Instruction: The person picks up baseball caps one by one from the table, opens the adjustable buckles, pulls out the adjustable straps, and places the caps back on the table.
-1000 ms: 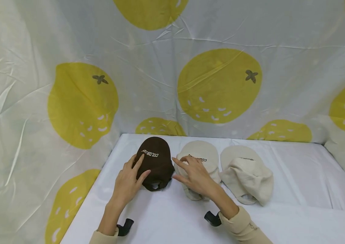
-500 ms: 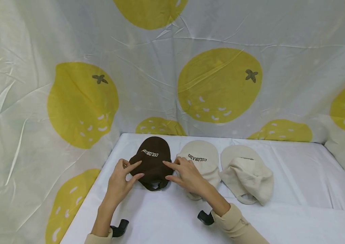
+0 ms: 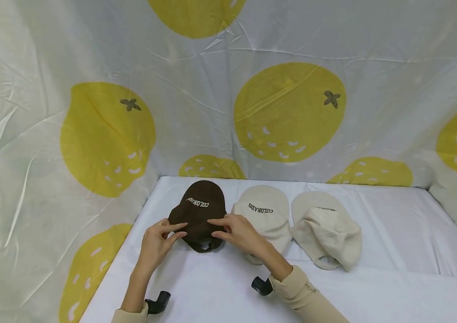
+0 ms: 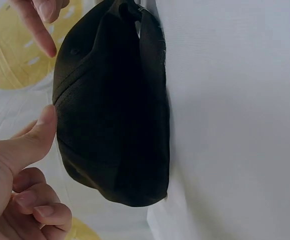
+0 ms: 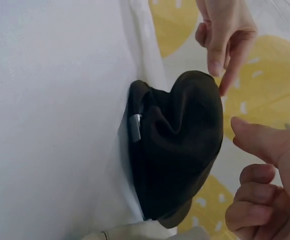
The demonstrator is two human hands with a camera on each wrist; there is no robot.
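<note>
A dark brown baseball cap (image 3: 202, 195) with white COLORADO lettering lies on the white-covered table, brim away from me and back strap towards me. My left hand (image 3: 154, 244) is at the left of its crown, thumb and index finger extended, tips close together at the cloth. In the left wrist view, the left thumb tip (image 4: 47, 114) is right at the crown's edge. From the right, my right hand (image 3: 244, 233) reaches over the crown with thumb and index finger apart. The right wrist view shows the right thumb (image 5: 250, 132) just off the brown cap (image 5: 180, 145).
A cream cap (image 3: 266, 202) with the same lettering lies right of the brown one, partly behind my right hand. Farther right is another cream cap (image 3: 333, 233) with a crumpled crown. A lemon-print curtain (image 3: 196, 112) hangs behind and left of the table (image 3: 393, 251).
Both hands have drawn in over the brown cap's crown: the right moved left off the cream cap, the left came back towards me. Thumb and index of the left hand have come closer together.
</note>
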